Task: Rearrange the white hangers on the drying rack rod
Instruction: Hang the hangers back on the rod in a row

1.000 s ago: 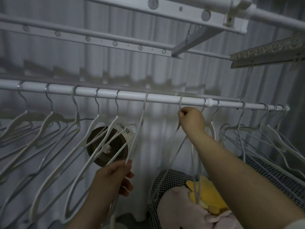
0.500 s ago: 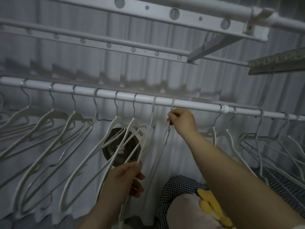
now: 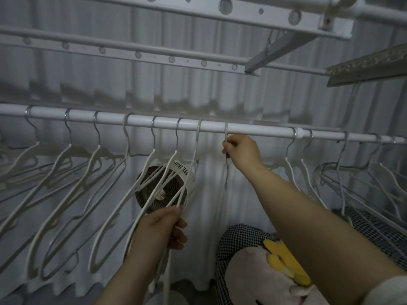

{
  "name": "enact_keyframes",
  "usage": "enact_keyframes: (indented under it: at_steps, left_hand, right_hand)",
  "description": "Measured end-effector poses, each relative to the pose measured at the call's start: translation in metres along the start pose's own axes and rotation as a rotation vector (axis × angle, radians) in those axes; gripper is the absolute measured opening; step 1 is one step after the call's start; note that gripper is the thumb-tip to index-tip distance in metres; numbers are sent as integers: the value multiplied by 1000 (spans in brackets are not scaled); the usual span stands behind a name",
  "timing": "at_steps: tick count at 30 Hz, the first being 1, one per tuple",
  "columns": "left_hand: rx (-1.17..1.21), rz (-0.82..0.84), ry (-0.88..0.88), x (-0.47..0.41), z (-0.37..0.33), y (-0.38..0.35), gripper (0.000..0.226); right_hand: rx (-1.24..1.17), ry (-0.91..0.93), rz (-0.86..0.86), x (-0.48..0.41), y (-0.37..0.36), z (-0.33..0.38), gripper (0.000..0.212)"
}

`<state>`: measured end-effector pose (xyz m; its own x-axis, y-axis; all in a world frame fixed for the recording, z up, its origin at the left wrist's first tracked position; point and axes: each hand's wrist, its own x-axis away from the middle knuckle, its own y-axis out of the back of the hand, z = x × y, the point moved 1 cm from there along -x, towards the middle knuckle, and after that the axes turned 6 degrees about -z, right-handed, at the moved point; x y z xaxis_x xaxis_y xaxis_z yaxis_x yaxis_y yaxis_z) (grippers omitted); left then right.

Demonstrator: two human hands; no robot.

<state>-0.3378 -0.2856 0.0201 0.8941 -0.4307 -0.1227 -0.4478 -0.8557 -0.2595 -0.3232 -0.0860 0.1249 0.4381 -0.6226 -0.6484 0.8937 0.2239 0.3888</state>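
Where the rod [image 3: 259, 131] crosses the middle of the frame, a bare stretch runs from the hook beside the right hand [image 3: 241, 150] to the next hooks toward the right edge. Left of centre, white hangers [image 3: 66, 194] hang closely spaced out to the left edge. Right hand: fingers curled round the neck of one thin hanger [image 3: 226, 170] just under the rod, hook over the rod. Left hand [image 3: 158, 227], lower centre: fingers pinch the lower wires of the neighbouring hanger [image 3: 196, 146], in front of a round fan [image 3: 145, 194].

Rod [image 3: 264, 130] runs off-frame; outermost hangers [image 3: 22, 155] cut off.
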Motion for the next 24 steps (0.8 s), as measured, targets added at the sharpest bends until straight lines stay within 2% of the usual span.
enact_keyframes:
  at_steps: [9, 19, 24]
  left_hand:
    - [3, 41, -1, 2, 1, -14, 18]
    - [-86, 42, -47, 1, 8, -33, 32]
    - [-45, 41, -6, 2, 9, -42, 27]
  right_hand:
    - [-2, -29, -39, -5, 16, -16, 19]
    - [14, -23, -38, -9, 29, -29, 19]
    - [13, -16, -15, -11, 29, -30, 19]
